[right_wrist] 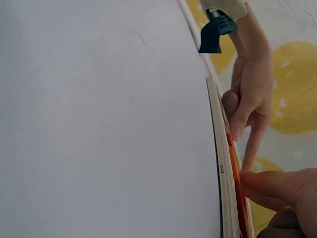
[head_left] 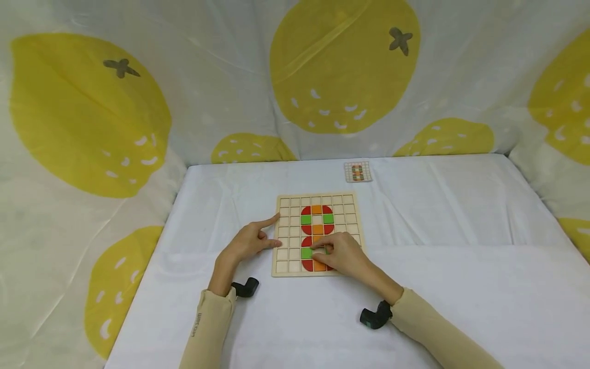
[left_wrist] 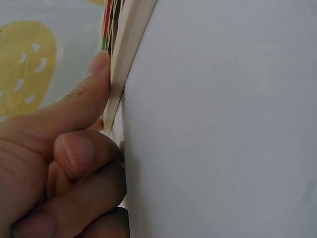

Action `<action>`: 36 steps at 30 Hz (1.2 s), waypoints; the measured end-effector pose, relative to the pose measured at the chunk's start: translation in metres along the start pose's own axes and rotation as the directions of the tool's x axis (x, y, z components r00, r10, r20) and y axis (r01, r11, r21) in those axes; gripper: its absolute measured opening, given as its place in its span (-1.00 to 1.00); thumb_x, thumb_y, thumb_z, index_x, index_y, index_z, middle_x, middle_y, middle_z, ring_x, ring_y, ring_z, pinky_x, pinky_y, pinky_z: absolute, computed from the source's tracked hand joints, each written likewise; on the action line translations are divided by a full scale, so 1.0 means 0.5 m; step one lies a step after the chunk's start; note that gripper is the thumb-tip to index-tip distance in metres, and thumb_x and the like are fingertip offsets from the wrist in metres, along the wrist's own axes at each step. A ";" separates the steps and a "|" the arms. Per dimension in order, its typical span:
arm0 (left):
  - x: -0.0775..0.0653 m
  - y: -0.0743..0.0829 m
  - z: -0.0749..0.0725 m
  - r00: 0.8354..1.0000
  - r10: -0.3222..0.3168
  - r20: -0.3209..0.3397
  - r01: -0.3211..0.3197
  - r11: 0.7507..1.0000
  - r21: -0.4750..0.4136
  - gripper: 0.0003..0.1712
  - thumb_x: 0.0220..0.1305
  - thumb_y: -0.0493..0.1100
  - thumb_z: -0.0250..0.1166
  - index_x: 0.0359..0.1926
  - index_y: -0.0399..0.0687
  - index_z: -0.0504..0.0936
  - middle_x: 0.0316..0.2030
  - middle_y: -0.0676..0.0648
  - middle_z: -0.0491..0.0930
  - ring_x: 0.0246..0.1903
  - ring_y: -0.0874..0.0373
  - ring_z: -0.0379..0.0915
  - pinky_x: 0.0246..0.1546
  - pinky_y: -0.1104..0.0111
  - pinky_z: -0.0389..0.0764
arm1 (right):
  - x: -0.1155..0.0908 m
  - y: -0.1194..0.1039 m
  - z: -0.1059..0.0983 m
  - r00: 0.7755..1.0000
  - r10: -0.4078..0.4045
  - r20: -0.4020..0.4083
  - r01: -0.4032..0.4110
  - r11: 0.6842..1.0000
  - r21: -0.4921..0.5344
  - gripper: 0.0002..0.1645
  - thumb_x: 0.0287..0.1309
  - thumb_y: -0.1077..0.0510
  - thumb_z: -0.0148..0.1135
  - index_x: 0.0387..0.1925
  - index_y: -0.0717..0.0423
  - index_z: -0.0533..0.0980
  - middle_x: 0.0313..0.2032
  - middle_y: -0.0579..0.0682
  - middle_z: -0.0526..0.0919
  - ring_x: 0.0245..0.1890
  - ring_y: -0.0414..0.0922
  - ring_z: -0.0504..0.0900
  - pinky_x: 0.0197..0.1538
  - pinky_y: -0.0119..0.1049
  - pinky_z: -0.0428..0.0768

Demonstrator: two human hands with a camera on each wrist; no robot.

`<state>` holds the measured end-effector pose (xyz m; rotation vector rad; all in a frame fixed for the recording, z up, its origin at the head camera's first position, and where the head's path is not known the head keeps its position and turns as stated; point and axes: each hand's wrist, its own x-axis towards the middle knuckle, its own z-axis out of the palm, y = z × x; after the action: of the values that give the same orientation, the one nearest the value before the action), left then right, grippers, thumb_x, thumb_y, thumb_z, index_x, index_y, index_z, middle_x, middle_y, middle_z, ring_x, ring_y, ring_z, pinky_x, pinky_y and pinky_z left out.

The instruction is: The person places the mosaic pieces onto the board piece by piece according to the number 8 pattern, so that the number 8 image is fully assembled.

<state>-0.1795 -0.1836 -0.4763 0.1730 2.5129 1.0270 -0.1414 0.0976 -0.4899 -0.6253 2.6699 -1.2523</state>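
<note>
A square wooden grid board (head_left: 283, 256) lies on the white cloth, bearing red rounded-corner tiles, orange squares and green squares in a figure-eight shape. At its left edge, my left hand (head_left: 249, 241) touches the frame with thumb and forefinger spread; the other fingers are folded under, as the left wrist view shows. Over the lower loop, my right hand (head_left: 344, 253) pinches at a green tile (head_left: 306, 253) with thumb and forefinger. That tile appears to lie in its cell. My right palm and fingers hide part of the lower loop's right side.
Behind the board lies a small pattern card (head_left: 357, 172) with a similar coloured figure. Black wrist cameras (head_left: 375, 315) sit on both forearms. A lemon-print curtain (head_left: 221, 77) rises behind and beside the white-covered table (head_left: 461, 277).
</note>
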 end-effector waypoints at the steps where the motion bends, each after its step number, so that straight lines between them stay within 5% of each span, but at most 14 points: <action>1: -0.001 0.000 0.000 1.000 0.000 0.000 0.000 1.000 0.002 -0.01 0.22 0.06 0.52 0.59 0.32 0.23 -0.70 0.06 0.30 -0.67 0.20 0.22 -0.53 0.40 0.24 | -0.001 0.003 -0.002 1.000 -0.009 0.005 0.008 1.000 0.010 -0.85 0.15 0.08 0.55 -0.24 0.01 0.81 -0.73 -0.24 0.23 -0.65 -0.33 0.19 -0.50 -0.46 0.12; 10: 0.001 0.004 0.000 1.000 0.010 -0.002 -0.010 1.000 -0.009 -0.01 0.23 0.05 0.52 0.59 0.34 0.22 -0.71 0.06 0.29 -0.69 0.19 0.21 -0.53 0.41 0.22 | -0.002 0.032 -0.079 0.995 0.006 0.104 -0.015 0.997 0.081 -0.84 0.25 0.06 0.47 -0.15 -0.05 0.79 -0.70 -0.20 0.19 -0.63 -0.28 0.17 -0.48 -0.44 0.14; 25: 0.001 0.008 0.002 1.000 0.007 0.003 -0.007 1.000 -0.018 -0.01 0.23 0.05 0.51 0.59 0.34 0.22 -0.71 0.06 0.30 -0.69 0.19 0.21 -0.54 0.40 0.23 | -0.029 0.074 -0.283 0.976 0.142 0.164 -0.120 0.983 -0.135 -0.67 0.33 0.00 0.39 0.02 0.08 0.74 -0.60 -0.16 0.16 -0.58 -0.24 0.14 -0.45 -0.37 0.20; 36: 0.000 0.009 0.011 1.000 0.005 0.001 -0.005 0.999 -0.036 -0.02 0.23 0.03 0.52 0.59 0.34 0.23 -0.72 0.05 0.32 -0.69 0.19 0.22 -0.55 0.39 0.26 | -0.054 0.076 -0.327 0.968 0.181 0.172 -0.147 0.971 -0.191 -0.64 0.39 -0.01 0.32 0.05 0.12 0.72 -0.61 -0.18 0.10 -0.61 -0.28 0.06 -0.46 -0.35 0.18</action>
<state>-0.1776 -0.1768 -0.4768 0.1691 2.4922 1.0724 -0.1753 0.2462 -0.4142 -0.5020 2.6288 -0.8747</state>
